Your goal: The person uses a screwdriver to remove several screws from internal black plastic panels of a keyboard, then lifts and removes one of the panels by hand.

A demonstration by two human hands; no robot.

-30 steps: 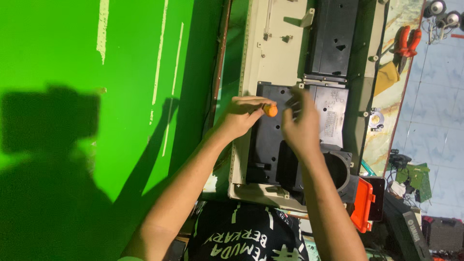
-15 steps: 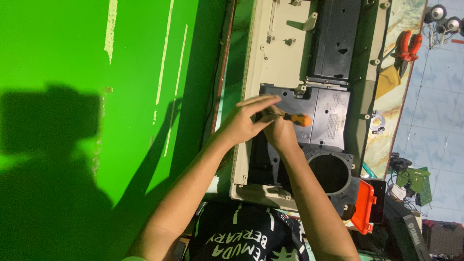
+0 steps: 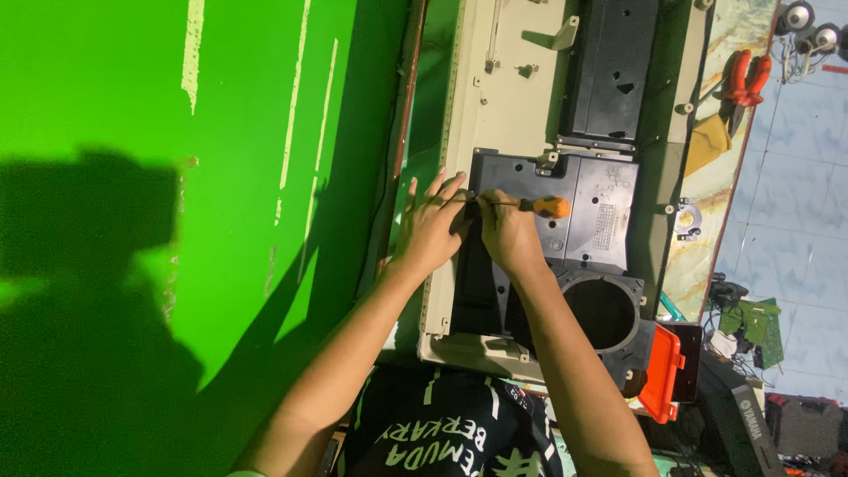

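Observation:
A beige appliance casing (image 3: 508, 97) with a black plastic inner housing (image 3: 601, 212) lies on a table. My right hand (image 3: 508, 234) grips an orange-handled screwdriver (image 3: 541, 206) whose thin shaft points left at the housing's left edge. My left hand (image 3: 431, 228) rests flat on the beige casing beside the screwdriver tip, fingers spread and touching the shaft area. A round black opening (image 3: 602, 311) in the housing sits just right of my right forearm.
A bright green wall (image 3: 194, 177) fills the left side. Orange-handled pliers (image 3: 744, 81) lie on the marbled tabletop at the upper right. An orange case (image 3: 664, 373) stands at the lower right, with a green circuit board (image 3: 753, 320) on the tiled floor.
The screwdriver has turned from end-on to lying sideways, handle pointing right. My right hand has slid down along it toward the shaft, and my left hand has settled flat by the tip.

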